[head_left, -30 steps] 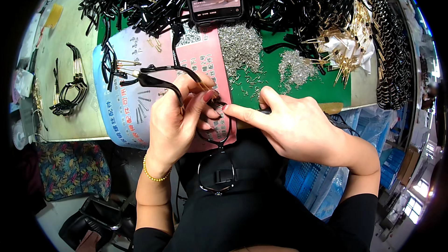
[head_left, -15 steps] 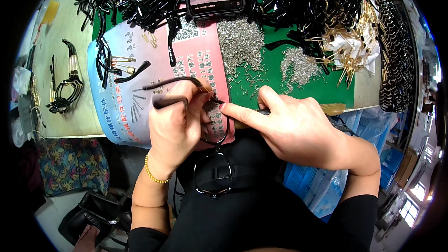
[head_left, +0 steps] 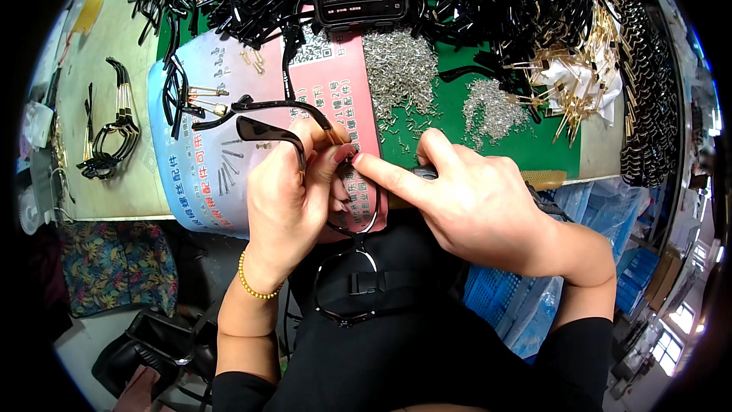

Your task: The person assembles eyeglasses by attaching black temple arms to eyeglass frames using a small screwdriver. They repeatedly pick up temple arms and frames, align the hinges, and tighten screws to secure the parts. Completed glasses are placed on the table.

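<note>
The dark temples (head_left: 268,131) have swung farther from the body in the head view since the preceding frame, projecting leftward from the left hand (head_left: 286,194). This hand, fingers curled, grasps the black spectacle frame (head_left: 360,243), whose rims hang on its near side. The right hand (head_left: 480,210) is partly curled around a dark object (head_left: 427,172), mostly hidden, its index fingertip beside the left thumb. The tabletop's (head_left: 114,202) near edge passes close to both hands; green mat (head_left: 553,152) extends beyond the right.
</note>
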Tool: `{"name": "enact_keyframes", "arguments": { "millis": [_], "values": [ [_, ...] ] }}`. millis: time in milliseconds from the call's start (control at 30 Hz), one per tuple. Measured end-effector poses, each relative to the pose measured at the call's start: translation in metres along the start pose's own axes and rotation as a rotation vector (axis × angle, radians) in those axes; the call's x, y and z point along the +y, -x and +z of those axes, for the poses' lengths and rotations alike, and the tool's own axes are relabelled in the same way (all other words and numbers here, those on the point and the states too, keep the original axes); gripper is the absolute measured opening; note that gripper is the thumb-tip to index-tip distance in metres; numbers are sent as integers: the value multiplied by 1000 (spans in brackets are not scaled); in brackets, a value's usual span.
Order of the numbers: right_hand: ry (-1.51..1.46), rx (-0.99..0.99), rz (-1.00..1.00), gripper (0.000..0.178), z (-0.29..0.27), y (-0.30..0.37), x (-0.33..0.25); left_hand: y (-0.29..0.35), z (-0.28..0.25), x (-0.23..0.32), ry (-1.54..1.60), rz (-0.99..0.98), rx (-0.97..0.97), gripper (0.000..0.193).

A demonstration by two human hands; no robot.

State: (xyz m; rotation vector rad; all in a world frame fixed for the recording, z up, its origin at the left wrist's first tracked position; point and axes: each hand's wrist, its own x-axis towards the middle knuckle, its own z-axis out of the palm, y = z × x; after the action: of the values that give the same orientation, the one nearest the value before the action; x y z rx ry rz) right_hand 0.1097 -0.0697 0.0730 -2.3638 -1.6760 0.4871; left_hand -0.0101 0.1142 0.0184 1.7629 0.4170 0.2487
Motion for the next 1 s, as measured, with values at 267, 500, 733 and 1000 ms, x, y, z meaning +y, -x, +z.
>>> {"name": "enact_keyframes", "arguments": {
  "millis": [267,500,733,1000],
  "values": [
    [344,176,-138,54,12,1,4,0,-3,-2,25,-15,-66,9],
    [448,277,-232,41,16,-13,18,0,-1,-3,-23,14,-44,7],
    [419,274,-225,36,15,-15,14,-3,1,2,-63,-10,-58,7],
    [122,206,-10,44,-5,7,19,-41,-5,2,-163,115,142,18]
  ]
}}
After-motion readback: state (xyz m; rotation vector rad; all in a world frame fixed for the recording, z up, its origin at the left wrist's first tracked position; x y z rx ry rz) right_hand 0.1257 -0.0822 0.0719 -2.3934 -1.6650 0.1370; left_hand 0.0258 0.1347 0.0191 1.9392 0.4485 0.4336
